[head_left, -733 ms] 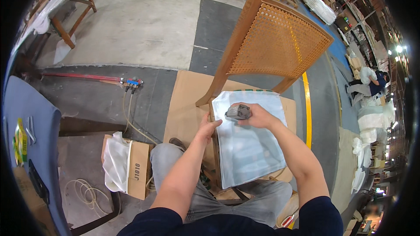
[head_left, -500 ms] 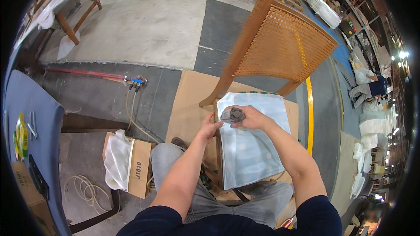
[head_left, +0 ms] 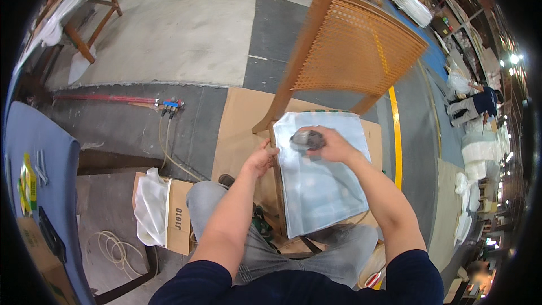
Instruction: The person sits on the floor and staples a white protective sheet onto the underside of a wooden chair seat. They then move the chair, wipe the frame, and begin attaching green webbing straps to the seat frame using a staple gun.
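Note:
A wooden chair with a woven cane back stands before my knees, its back on the far side. Translucent pale-blue sheeting covers its seat. In my right hand is a wadded grey cloth, blurred by motion, low over or touching the upper left of the sheeting; the fingers close round it. My left hand is at the seat's left edge, with curled fingers and the thumb against the wooden side. Part of its grip is hidden.
Flattened cardboard lies under the chair. Left of my knee stands a carton with white wrapping, near a coiled hose. A blue padded surface is at far left. Scissors lie by my right thigh. Another person stands far right.
My right hand has slid slightly right with the grey cloth. My left hand has shifted a little left along the seat edge. The whole view has moved slightly.

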The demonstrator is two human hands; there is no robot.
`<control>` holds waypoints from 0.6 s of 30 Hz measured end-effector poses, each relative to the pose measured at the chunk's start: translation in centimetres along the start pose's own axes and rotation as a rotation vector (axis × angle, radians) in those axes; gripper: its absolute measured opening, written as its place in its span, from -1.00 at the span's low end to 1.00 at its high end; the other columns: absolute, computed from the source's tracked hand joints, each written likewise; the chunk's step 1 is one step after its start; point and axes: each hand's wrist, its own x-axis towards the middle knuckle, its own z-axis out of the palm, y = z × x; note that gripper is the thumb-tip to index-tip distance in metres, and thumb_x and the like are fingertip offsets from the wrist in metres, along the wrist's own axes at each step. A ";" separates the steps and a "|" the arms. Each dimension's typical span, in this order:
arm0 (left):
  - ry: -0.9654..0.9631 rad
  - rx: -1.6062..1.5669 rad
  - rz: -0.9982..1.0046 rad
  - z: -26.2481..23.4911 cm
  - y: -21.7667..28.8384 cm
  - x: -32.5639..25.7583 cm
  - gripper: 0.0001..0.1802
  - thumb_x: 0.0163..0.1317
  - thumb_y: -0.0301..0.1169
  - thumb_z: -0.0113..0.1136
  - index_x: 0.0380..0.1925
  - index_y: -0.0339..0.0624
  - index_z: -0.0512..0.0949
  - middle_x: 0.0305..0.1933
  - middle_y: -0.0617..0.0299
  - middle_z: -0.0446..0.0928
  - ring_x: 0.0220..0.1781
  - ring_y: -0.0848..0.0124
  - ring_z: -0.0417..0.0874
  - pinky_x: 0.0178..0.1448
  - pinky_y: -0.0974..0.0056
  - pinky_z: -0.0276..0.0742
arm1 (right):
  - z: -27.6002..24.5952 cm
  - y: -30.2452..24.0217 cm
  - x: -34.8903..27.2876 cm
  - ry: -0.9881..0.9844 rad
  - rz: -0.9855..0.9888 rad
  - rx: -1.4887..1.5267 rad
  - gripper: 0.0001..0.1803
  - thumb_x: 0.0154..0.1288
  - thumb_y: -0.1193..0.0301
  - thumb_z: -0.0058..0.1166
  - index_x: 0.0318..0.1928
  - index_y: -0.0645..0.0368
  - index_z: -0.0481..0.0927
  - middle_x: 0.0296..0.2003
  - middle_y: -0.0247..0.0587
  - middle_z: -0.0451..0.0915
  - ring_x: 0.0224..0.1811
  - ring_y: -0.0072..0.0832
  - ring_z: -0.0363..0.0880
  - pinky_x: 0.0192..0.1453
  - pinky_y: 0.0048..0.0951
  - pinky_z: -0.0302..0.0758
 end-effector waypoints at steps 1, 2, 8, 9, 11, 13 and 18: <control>-0.057 -0.041 -0.018 0.2 0.4 0.2 -0.09 0.33 -0.46 0.33 0.62 0.16 0.12 0.09 0.27 0.64 -0.06 0.34 0.69 0.06 0.08 0.61 | -1.5 0.5 -2.1 0.105 0.008 0.013 -0.28 0.10 0.50 0.52 0.32 -0.08 0.60 0.14 -0.14 0.70 0.15 -0.22 0.69 0.30 -0.26 0.59; -0.090 0.061 -0.013 0.2 0.6 0.1 -0.10 0.32 -0.41 0.33 0.61 0.09 0.12 0.14 0.21 0.62 0.07 0.28 0.68 0.15 0.05 0.64 | -3.0 0.9 -4.5 0.214 0.020 0.027 -0.26 0.08 0.48 0.54 0.33 -0.11 0.61 0.16 -0.09 0.68 0.17 -0.13 0.69 0.30 -0.23 0.59; 0.039 0.188 0.146 1.9 -0.8 1.9 -0.44 0.44 -0.18 0.24 0.38 -0.03 0.38 0.17 0.16 0.61 0.15 0.22 0.67 0.19 -0.06 0.66 | -14.0 0.6 -24.4 0.746 0.439 0.208 -0.58 0.31 0.26 0.46 0.08 0.18 0.68 -0.23 -0.37 0.70 -0.33 -0.63 0.60 -0.31 -0.45 0.57; 0.008 0.201 0.191 2.3 -1.6 2.6 -0.50 0.48 -0.15 0.21 0.32 -0.04 0.43 0.17 0.15 0.61 0.16 0.20 0.67 0.19 -0.08 0.66 | -16.0 0.5 -28.8 0.769 0.596 0.159 -0.65 0.36 0.17 0.43 -0.10 0.17 0.65 -0.29 -0.35 0.67 -0.44 -0.65 0.56 -0.44 -0.46 0.49; 0.103 0.220 0.178 3.3 -1.3 2.6 -0.53 0.56 -0.14 0.13 0.33 -0.11 0.41 0.23 0.07 0.58 0.23 0.13 0.65 0.24 -0.09 0.66 | -17.4 0.3 -36.6 0.963 0.583 0.481 -0.51 0.36 0.03 0.43 -0.06 0.19 0.59 -0.34 -0.34 0.60 -0.57 -0.60 0.53 -0.52 -0.48 0.47; 0.066 0.195 0.129 4.3 -0.9 2.1 -0.46 0.61 -0.09 0.05 0.41 -0.16 0.37 0.42 0.05 0.48 0.29 0.09 0.62 0.31 -0.12 0.63 | -16.6 0.7 -44.4 1.112 0.666 0.636 -0.46 0.36 0.01 0.43 0.02 0.17 0.58 -0.32 -0.32 0.60 -0.59 -0.58 0.52 -0.54 -0.49 0.49; 0.219 0.312 0.017 9.8 -2.0 -0.8 -0.43 0.59 -0.07 0.08 0.46 -0.05 0.33 0.30 0.11 0.54 0.16 0.13 0.61 0.03 -0.03 0.60 | -4.2 7.8 -57.5 1.201 0.866 0.969 -0.44 0.29 0.03 0.49 0.08 0.13 0.60 -0.26 -0.27 0.61 -0.56 -0.50 0.60 -0.57 -0.37 0.56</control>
